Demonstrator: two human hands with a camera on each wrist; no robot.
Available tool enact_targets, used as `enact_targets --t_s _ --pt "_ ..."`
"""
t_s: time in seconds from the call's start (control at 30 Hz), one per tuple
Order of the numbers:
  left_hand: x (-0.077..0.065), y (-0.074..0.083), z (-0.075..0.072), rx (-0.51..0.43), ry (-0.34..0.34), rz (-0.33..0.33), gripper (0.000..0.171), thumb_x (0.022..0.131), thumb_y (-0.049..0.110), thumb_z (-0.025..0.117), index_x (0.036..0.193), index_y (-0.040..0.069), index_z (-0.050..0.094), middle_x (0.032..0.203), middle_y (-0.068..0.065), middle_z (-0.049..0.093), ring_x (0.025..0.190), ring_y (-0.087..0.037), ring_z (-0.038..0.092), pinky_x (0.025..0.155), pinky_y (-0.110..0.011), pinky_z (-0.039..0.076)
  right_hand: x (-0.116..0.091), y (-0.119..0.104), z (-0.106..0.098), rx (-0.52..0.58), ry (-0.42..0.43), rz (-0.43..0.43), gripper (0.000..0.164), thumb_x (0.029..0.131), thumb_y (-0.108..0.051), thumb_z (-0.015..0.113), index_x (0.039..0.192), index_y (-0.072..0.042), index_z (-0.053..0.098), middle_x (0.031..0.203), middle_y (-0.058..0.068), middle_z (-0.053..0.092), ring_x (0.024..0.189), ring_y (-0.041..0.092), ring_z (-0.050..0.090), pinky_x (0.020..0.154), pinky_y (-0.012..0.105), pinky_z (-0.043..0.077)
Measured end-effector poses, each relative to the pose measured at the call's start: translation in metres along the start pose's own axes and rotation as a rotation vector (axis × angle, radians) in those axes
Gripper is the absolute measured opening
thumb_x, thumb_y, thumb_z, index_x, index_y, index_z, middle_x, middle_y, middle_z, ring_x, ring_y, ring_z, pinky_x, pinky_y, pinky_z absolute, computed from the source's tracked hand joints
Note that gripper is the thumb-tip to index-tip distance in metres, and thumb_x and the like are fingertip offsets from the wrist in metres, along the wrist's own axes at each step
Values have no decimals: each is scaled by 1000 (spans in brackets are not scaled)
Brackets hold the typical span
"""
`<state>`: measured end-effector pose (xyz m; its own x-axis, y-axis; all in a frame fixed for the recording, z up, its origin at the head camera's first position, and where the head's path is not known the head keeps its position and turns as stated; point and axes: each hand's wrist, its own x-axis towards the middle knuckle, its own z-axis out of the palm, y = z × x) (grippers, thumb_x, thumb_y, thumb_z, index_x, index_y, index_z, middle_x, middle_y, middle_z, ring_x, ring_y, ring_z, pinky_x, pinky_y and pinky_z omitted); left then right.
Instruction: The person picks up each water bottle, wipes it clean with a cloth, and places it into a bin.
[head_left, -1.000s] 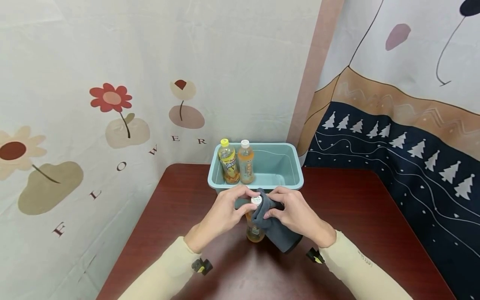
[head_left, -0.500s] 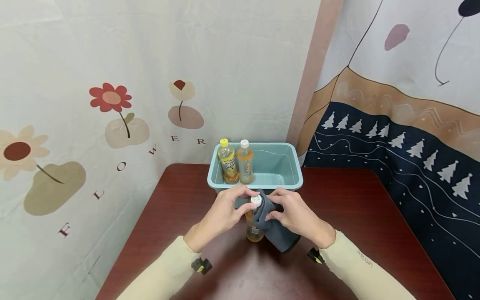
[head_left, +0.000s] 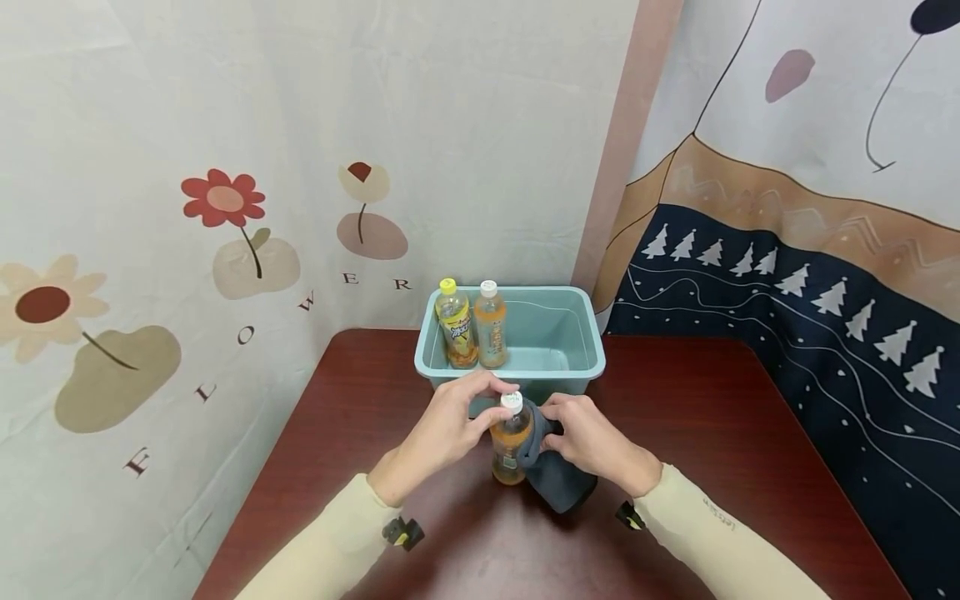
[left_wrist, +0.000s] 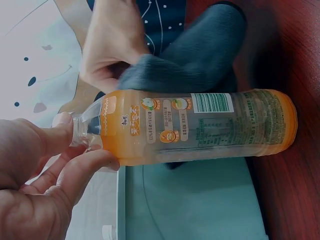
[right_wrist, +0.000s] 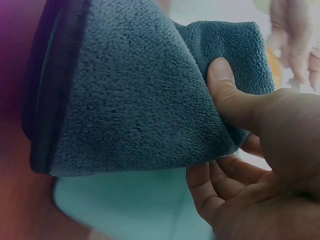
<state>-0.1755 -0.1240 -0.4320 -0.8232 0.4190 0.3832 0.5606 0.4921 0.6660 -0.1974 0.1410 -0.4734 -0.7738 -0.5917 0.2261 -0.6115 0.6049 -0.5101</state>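
Note:
An orange-labelled drink bottle (head_left: 508,454) with a white cap (head_left: 512,402) stands upright on the table in the head view. At its neck, my left hand (head_left: 444,421) pinches it between thumb and fingers. Its printed label with a barcode (left_wrist: 212,103) faces the left wrist camera. My right hand (head_left: 598,440) grips a dark grey towel (head_left: 561,482) right at the bottle's right side. The towel hangs down towards the tabletop. In the right wrist view, the thumb presses on the folded fleecy towel (right_wrist: 135,95), with the other fingers partly hidden behind it.
Behind the hands stands a light teal plastic bin (head_left: 592,333). A yellow-capped bottle (head_left: 458,327) and a white-capped orange bottle (head_left: 491,329) stand in its left end. The dark red table (head_left: 697,408) meets printed cloth backdrops at the back and sides.
My right hand has moved the towel down and slightly right, from beside the cap to the bottle's side. The bottle's shoulder now shows. My left hand stays at the neck.

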Motion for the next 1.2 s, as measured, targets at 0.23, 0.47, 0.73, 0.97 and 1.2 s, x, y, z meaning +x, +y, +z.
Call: enact_targets --t_s 0.23,0.47,0.73,0.97,1.2 --pt "0 0 1 -15 -3 11 29 105 11 87 133 14 79 136 -2 85 134 -24 80 112 -51 68 -2 18 24 -10 -92 -31 20 95 4 94 112 -7 90 104 6 80 100 19 81 77 21 65" --pt "0 -2 1 -14 -3 10 29 105 12 87 133 16 80 137 0 85 134 -22 80 112 -44 69 -2 28 43 -37 -142 -25 18 94 8 91 104 -5 88 101 9 81 92 15 79 68 18 53" --pt "1 -2 1 -19 -6 18 30 105 12 87 134 16 80 136 -1 84 134 -21 79 113 -44 68 -2 35 49 -2 -142 -4 22 93 12 86 103 -8 88 105 9 83 89 7 72 68 20 50" --pt "1 -2 1 -24 -20 11 30 105 12 87 134 15 79 137 0 84 135 -21 79 114 -43 68 -4 33 43 31 -127 9 24 96 8 87 111 -10 90 108 5 83 102 14 78 75 20 59" --pt "1 -1 -1 -12 -15 10 29 105 12 87 133 15 79 137 0 84 137 -22 79 114 -44 68 -1 22 25 65 -67 -17 32 96 8 88 122 -11 91 108 0 84 105 11 79 84 24 66"
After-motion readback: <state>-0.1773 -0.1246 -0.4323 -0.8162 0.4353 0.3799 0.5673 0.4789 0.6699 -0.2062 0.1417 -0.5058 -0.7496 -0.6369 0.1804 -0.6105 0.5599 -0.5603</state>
